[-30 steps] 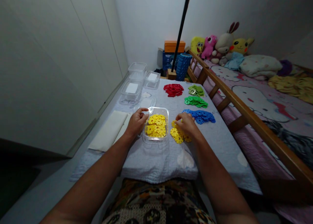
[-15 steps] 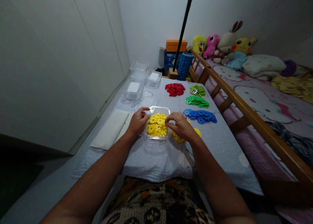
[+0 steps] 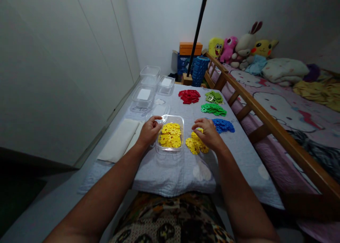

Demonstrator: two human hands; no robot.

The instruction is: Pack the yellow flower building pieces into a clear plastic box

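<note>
legible text: none | blue box [image 3: 182,63]: pale print, too small

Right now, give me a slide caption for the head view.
Left hand at the edge of a clear tub of yellow flower pieces, right hand at a loose yellow pile.

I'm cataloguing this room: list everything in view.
Open tub: 1, clear, centre
Flower pieces: many, yellow, inside and beside tub
Piles: 4, blue, green, lime, red, right
Containers: several, clear, far left
Folded material: uncounted, cream, left
Tablecloth: 1, pale, beneath
Pole: 1, black, behind
Boxes: 2, orange, blue, behind
Roller: 1, blue, behind
Plushies: several, mixed, far right
Bed: 1, pink bedding, right
Cupboard: 1, pale, left
Left grip: 1, bare, tub rim
Right grip: 1, bare, flower pieces
</note>
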